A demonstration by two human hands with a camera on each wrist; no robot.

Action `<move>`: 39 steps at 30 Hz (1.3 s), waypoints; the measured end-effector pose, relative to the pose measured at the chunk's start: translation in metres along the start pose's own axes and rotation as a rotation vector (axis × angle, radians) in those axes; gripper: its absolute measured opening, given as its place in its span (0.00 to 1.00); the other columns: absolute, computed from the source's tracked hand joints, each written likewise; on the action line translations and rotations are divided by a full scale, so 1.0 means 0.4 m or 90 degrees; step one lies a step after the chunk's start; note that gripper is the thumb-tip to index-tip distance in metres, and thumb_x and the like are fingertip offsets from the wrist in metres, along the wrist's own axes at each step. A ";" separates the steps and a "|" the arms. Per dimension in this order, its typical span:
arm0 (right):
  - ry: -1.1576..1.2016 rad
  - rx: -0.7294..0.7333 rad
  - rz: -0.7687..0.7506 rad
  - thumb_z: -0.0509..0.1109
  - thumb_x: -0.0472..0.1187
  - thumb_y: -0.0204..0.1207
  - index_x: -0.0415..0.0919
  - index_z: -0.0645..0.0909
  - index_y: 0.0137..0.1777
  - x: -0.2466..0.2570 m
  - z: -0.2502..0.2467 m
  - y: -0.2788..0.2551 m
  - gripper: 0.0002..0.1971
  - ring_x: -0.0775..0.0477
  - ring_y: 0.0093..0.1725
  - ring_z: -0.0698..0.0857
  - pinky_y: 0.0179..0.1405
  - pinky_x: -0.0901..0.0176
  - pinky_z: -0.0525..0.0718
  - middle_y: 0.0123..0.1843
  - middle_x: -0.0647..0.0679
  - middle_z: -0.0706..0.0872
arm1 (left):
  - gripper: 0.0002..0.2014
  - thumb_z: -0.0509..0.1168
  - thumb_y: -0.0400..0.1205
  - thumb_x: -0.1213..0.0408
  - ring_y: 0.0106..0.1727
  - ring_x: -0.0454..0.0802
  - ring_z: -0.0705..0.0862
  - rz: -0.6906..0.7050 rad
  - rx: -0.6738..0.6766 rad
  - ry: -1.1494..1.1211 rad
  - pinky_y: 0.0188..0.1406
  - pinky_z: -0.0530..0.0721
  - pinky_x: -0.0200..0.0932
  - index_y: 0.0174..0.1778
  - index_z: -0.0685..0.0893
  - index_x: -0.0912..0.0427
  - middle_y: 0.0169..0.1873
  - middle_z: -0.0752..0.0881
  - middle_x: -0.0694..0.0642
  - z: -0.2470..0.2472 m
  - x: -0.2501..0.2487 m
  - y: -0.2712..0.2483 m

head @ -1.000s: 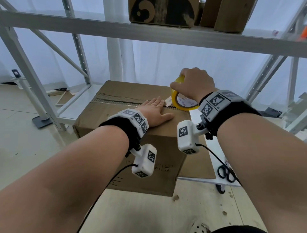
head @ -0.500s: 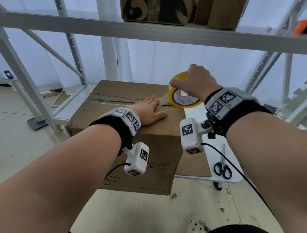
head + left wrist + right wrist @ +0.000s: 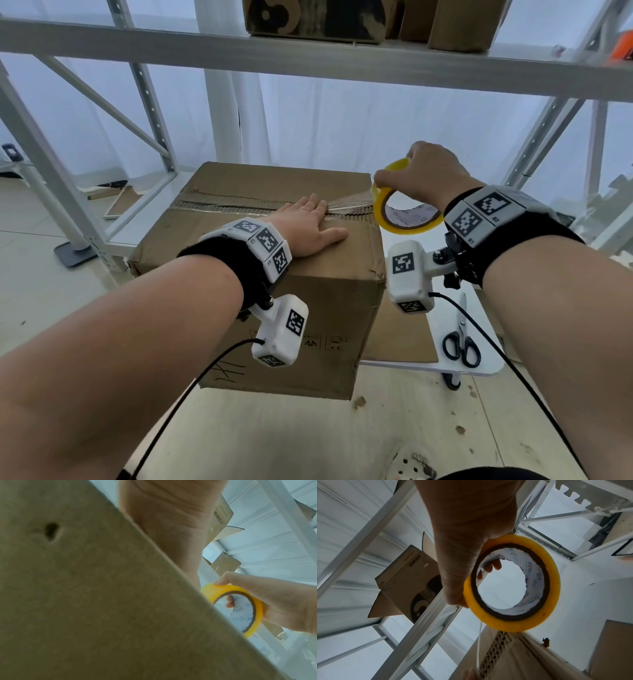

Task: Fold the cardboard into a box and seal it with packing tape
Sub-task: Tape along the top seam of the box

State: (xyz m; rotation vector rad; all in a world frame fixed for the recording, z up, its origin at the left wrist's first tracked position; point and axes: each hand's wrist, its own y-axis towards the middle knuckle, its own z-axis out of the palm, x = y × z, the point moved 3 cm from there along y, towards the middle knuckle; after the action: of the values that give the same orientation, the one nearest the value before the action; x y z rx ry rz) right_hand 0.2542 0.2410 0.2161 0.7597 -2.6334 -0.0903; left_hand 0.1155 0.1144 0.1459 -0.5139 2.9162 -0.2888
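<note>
A brown cardboard box point(image 3: 301, 318) stands closed on a white table, its top flaps meeting in a seam. My left hand point(image 3: 310, 228) lies flat on the box top, fingers straight, pressing clear tape onto the seam. My right hand point(image 3: 423, 176) grips a yellow tape roll point(image 3: 404, 219) just past the box's right edge, thumb on the rim and fingers through the core. A strip of clear tape point(image 3: 349, 205) stretches from the roll to my left fingertips. The right wrist view shows the tape roll point(image 3: 513, 585) above the box seam point(image 3: 494, 654). The left wrist view shows the box side point(image 3: 85, 588) and the roll point(image 3: 240, 608).
Black-handled scissors point(image 3: 460, 339) lie on the white table point(image 3: 479, 368) right of the box, next to a flat cardboard sheet point(image 3: 400, 335). A metal shelf beam point(image 3: 308, 58) with cardboard boxes on it crosses overhead. Rack uprights stand left and right.
My right hand has pulled the roll rightward past the box edge, drawing out more tape. My left hand stays flat on the seam.
</note>
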 end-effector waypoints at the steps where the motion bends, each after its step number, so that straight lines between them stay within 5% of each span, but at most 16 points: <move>1: 0.000 -0.001 -0.006 0.71 0.62 0.63 0.41 0.74 0.49 0.003 0.000 0.003 0.26 0.40 0.51 0.79 0.51 0.41 0.80 0.38 0.49 0.75 | 0.39 0.43 0.81 0.32 0.84 0.51 0.42 -0.007 0.003 0.008 0.81 0.42 0.51 0.84 0.42 0.49 0.83 0.42 0.55 -0.002 -0.007 0.002; 9: -0.144 -0.023 -0.072 0.72 0.59 0.64 0.42 0.74 0.49 0.077 -0.005 0.001 0.23 0.41 0.52 0.75 0.55 0.44 0.74 0.48 0.45 0.79 | 0.36 0.41 0.76 0.26 0.83 0.63 0.41 -0.060 0.039 0.031 0.78 0.44 0.69 0.79 0.40 0.30 0.83 0.41 0.63 -0.001 -0.065 0.010; 19: -0.079 -0.016 -0.044 0.71 0.60 0.64 0.43 0.74 0.48 0.052 0.001 -0.014 0.23 0.40 0.52 0.78 0.55 0.44 0.76 0.44 0.47 0.79 | 0.33 0.40 0.84 0.38 0.83 0.46 0.40 0.055 -0.010 -0.024 0.81 0.39 0.48 0.83 0.44 0.47 0.83 0.41 0.52 -0.003 0.055 -0.033; 26: 0.035 -0.027 -0.044 0.71 0.60 0.65 0.42 0.75 0.47 0.036 -0.008 -0.019 0.22 0.44 0.44 0.78 0.48 0.45 0.77 0.37 0.50 0.76 | 0.36 0.41 0.81 0.32 0.84 0.51 0.41 0.015 -0.009 0.003 0.81 0.40 0.52 0.83 0.41 0.43 0.83 0.41 0.57 0.002 0.054 -0.046; 32: 0.063 -0.035 -0.015 0.72 0.58 0.67 0.40 0.74 0.49 -0.018 -0.003 -0.017 0.22 0.44 0.46 0.77 0.49 0.45 0.78 0.40 0.48 0.76 | 0.39 0.40 0.79 0.29 0.83 0.49 0.39 -0.008 -0.006 -0.004 0.81 0.37 0.55 0.83 0.38 0.42 0.83 0.38 0.55 0.018 0.023 -0.026; 39: -0.005 -0.004 -0.024 0.71 0.60 0.67 0.42 0.74 0.46 -0.038 0.022 0.000 0.22 0.43 0.46 0.78 0.48 0.46 0.78 0.38 0.49 0.76 | 0.38 0.41 0.79 0.29 0.83 0.49 0.38 -0.010 0.008 -0.012 0.81 0.37 0.53 0.82 0.40 0.41 0.83 0.38 0.55 0.017 0.024 -0.023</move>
State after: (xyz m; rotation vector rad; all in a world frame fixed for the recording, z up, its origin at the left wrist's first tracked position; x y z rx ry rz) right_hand 0.2626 0.2485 0.2025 0.8075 -2.6252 -0.1126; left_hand 0.1109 0.1016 0.1403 -0.5349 2.8905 -0.3032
